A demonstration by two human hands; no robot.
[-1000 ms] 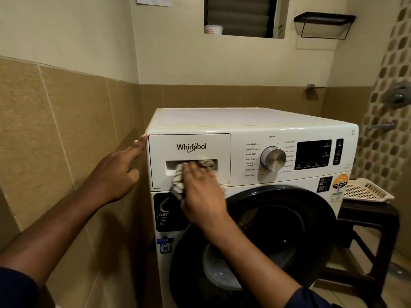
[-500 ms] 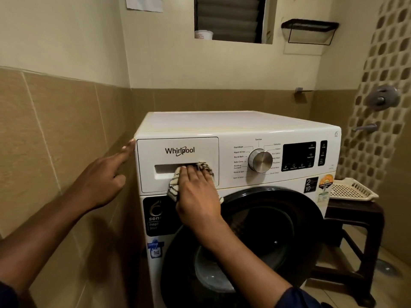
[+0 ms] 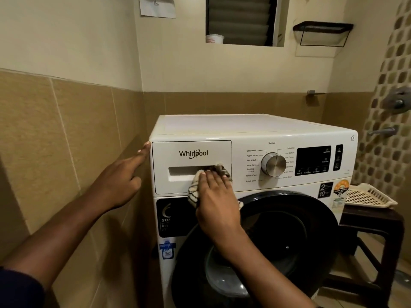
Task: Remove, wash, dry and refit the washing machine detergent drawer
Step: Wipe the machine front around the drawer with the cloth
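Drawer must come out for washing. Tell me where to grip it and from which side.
Grip the detergent drawer by the long handle recess in its front, fingers hooked in from the front. Its face sits flush, so no edge offers a hold. Probably use the left part: the right hand presses a cloth at the right end.

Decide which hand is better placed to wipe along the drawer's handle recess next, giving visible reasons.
Right, probably. The right hand presses the striped cloth into the detergent drawer's recess; the left hand, empty, just touches the washing machine's left corner.
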